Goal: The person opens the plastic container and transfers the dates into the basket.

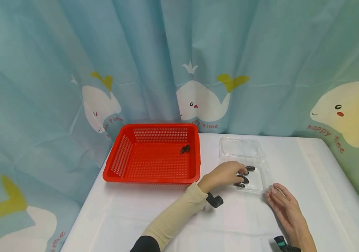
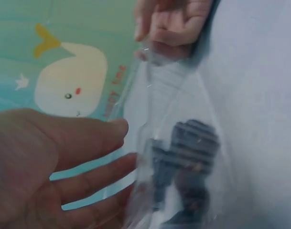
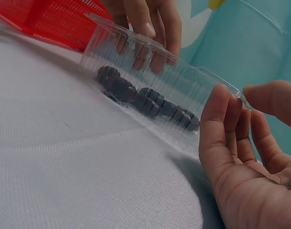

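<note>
A clear plastic hinged box (image 1: 256, 182) lies with its lid (image 1: 240, 146) folded back. Along its left side are several dark, glossy, oval fruit-like pieces (image 1: 243, 179), also visible through the wall in the right wrist view (image 3: 121, 89). My left hand (image 1: 226, 173) reaches down into the box from the left. Its fingers are spread, and I see no piece held between them in the left wrist view (image 2: 64, 167). At the near right corner, my right hand (image 1: 288, 210) pinches the rim between thumb and fingers, clearest in the right wrist view (image 3: 245, 148).
Left of the box stands a red perforated plastic basket (image 1: 157, 180), with a few dark pieces (image 1: 185, 149) at its right side. A white cloth (image 1: 229, 227) covers the table. A whale-print curtain (image 1: 141, 70) hangs behind and at the sides.
</note>
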Motion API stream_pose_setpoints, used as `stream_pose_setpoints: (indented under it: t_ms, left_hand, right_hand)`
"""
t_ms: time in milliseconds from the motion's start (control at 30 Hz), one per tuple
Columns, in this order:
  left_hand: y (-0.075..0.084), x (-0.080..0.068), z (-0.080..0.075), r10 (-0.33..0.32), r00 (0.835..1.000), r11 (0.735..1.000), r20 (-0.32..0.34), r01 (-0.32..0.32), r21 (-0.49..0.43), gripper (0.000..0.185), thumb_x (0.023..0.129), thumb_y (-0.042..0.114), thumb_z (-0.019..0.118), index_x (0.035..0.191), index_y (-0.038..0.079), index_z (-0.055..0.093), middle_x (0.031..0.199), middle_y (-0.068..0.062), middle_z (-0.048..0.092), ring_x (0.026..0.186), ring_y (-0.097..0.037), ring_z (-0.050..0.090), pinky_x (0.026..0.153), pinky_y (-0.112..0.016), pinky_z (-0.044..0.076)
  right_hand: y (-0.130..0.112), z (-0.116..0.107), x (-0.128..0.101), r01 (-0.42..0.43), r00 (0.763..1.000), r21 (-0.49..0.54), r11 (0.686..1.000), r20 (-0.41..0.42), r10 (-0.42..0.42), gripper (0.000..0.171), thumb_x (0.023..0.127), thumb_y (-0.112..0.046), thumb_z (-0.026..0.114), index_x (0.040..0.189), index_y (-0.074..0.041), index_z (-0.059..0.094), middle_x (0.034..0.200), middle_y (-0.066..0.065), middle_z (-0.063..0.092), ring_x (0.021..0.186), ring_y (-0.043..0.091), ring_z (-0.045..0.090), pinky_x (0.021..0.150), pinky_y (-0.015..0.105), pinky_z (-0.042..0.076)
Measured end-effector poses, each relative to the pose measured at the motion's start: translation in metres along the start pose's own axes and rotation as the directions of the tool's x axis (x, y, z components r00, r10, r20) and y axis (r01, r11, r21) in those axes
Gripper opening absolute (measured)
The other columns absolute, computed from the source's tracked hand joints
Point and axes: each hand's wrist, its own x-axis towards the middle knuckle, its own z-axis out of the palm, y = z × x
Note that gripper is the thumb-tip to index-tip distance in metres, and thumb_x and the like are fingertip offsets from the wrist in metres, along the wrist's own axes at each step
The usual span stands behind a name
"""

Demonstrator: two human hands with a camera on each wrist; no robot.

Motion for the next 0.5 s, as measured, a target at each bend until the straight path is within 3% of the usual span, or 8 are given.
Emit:
stream_pose_setpoints:
  t_ms: [300,500]
  left_hand:
    - [0.004,0.010,0.019,-0.033,0.999,0.983,-0.001,0.033,0.179,0.028,0.096,0.031,0.075,0.124,0.027,0.075,0.118,0.014,0.074,0.103,0.001,0.065,0.085,-0.013,0.048]
    - [0.005,0.017,0.023,-0.029,0.999,0.976,-0.017,0.032,0.216,0.021,0.095,0.026,0.075,0.116,0.027,0.077,0.109,0.013,0.074,0.097,-0.001,0.066,0.081,-0.015,0.050]
  right_hand:
    - [0.001,0.001,0.000,-0.010,1.000,-0.016,1.000,-0.013,0.009,0.021,0.107,-0.008,0.055,0.123,-0.022,0.058,0.104,-0.007,0.068,0.099,0.005,0.072,0.093,0.019,0.058]
    - [0.000,0.000,0.000,-0.009,1.000,-0.014,1.000,-0.011,0.009,0.021,0.107,-0.008,0.055,0.123,-0.022,0.058,0.105,-0.007,0.069,0.100,0.005,0.072,0.094,0.020,0.058]
